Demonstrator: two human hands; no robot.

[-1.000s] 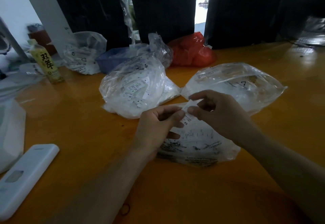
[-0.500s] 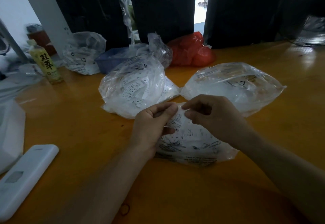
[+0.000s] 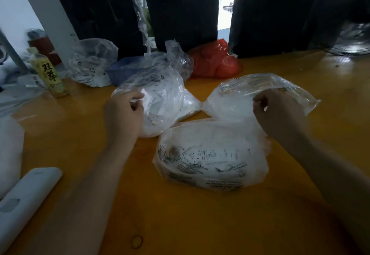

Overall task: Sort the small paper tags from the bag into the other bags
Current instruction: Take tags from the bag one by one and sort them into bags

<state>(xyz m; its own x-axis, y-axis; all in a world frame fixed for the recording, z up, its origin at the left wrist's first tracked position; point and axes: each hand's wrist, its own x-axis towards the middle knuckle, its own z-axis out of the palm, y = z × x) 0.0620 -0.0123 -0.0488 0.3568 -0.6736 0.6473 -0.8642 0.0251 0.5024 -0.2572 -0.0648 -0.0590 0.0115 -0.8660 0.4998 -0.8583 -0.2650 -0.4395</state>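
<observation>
Hands, joined over the near source bag (image 3: 212,154) 0.5 s ago, are now being spread apart: left hand (image 3: 124,112) w/ curled fingers at the left bag (image 3: 158,98), right hand (image 3: 278,112) at the right bag (image 3: 250,94), prob. each pinching a tag for dropping, though tags can't be made out.

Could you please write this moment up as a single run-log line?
left hand: at left clear bag | right hand: at right clear bag | near bag: untouched | tags in fingers: cannot tell
</observation>
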